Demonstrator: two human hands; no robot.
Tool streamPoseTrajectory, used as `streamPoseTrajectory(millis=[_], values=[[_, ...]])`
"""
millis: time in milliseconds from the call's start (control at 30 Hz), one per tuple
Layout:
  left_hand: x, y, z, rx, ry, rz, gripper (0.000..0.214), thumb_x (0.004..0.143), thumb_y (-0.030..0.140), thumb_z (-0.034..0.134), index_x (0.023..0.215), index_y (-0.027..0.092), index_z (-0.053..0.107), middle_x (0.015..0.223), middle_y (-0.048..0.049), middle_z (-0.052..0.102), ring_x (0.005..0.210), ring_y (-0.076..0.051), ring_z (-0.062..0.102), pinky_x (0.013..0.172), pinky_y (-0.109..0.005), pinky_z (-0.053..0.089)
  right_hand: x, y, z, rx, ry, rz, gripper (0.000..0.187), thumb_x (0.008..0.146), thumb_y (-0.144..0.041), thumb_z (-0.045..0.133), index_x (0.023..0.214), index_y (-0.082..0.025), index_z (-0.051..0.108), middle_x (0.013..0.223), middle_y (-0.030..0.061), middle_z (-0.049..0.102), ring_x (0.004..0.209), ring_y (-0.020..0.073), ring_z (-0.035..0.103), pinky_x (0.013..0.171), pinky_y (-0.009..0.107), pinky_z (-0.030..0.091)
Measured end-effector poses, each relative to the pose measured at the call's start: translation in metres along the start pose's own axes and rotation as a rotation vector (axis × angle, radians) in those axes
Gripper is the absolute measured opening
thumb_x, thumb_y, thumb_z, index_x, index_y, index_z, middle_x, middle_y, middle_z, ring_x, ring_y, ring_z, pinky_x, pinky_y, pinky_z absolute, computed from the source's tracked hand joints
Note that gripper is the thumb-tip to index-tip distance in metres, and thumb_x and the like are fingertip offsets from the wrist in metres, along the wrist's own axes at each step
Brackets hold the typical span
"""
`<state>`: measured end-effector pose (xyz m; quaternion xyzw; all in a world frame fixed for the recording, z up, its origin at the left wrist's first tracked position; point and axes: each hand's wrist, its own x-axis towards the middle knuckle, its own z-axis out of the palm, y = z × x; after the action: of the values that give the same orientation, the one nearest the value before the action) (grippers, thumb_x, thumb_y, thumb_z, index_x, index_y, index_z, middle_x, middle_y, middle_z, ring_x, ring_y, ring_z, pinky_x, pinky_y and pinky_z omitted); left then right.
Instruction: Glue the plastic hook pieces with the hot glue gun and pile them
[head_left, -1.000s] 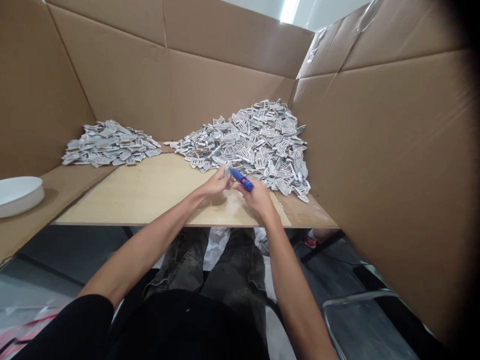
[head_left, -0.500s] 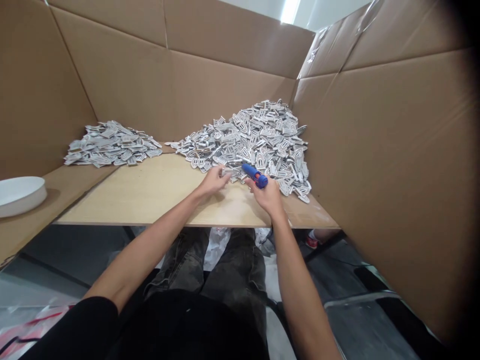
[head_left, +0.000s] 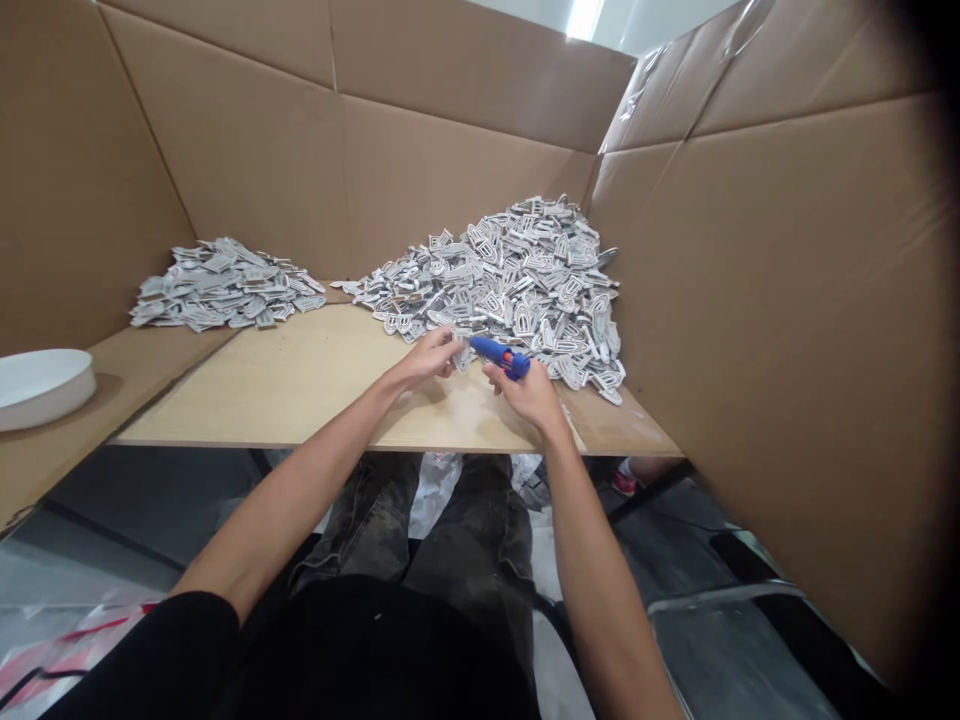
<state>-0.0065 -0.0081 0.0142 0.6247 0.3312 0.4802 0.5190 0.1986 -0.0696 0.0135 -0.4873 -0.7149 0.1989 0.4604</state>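
My right hand [head_left: 531,392] is closed round a blue hot glue gun [head_left: 499,354] with a red-orange part near its back. The gun's tip points left, at a small pale grey, flat cut-out piece [head_left: 462,352]. That piece is pinched between the fingers of my left hand [head_left: 433,358], just above the board. Whether the tip touches the piece I cannot tell. Behind both hands rises a big heap of similar grey-white pieces [head_left: 517,270], many with slotted, rounded shapes.
A smaller heap of flat grey pieces [head_left: 225,285] lies at the back left. A white round dish [head_left: 46,392] stands at the far left. Tall cardboard walls [head_left: 765,260] close in the back and sides. The pale wooden board [head_left: 277,385] ends at a front edge above my legs.
The glue gun has swung left and its tip now meets or nearly meets the piece. My left hand has turned the piece, so its flat face shows more.
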Motion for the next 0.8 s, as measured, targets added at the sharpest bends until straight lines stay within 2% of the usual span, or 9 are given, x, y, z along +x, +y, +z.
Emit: streamPoseTrajectory(millis=[567, 800], values=[[-0.0013, -0.0007, 0.0011, -0.012, -0.035, 0.021, 0.016, 0.088, 0.024, 0.070, 0.087, 0.020, 0.055, 0.063, 0.0041, 0.050, 0.045, -0.007, 0.043, 0.046, -0.022, 0.027, -0.0001, -0.0002, 0.0008, 0.020, -0.003, 0.008, 0.044, 0.086, -0.060, 0.071, 0.065, -0.024, 0.058, 0.057, 0.0018, 0.060, 0.055, 0.0173, 0.053, 0.059, 0.031, 0.043], [0.0001, -0.0045, -0.0016, -0.003, -0.059, 0.049, 0.019, 0.087, 0.028, 0.071, 0.088, 0.020, 0.053, 0.064, 0.0055, 0.048, 0.045, -0.006, 0.041, 0.046, -0.022, 0.027, -0.0005, 0.0011, 0.0009, 0.000, 0.019, 0.002, 0.050, 0.085, -0.066, 0.072, 0.063, -0.024, 0.056, 0.054, 0.0006, 0.058, 0.054, 0.0162, 0.051, 0.055, 0.030, 0.042]])
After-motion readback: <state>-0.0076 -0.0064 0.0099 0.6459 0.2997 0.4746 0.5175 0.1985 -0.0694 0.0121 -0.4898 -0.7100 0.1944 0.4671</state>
